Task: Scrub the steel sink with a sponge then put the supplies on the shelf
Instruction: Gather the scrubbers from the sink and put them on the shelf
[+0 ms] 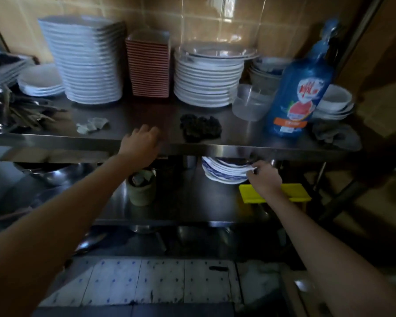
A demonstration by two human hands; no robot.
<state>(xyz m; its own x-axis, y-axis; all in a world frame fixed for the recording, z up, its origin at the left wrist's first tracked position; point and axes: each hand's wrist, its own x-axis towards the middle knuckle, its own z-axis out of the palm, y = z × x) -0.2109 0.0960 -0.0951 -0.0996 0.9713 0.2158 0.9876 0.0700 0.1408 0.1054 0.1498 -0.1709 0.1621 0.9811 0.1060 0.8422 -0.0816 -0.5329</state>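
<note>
Both hands, left [140, 143] and right [264, 178], empty beside steel shelf [238, 151]

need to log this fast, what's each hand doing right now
Left hand: curled over the front edge of the top shelf, holding nothing visible.
Right hand: pinching the rim of the blue-patterned plates below.

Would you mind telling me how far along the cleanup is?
Nearly done, it seems: the blue detergent bottle and dark scrubber already sit on the top shelf. The left hand rests at its edge; the right hand touches lower plates. The sink is unseen.
</note>
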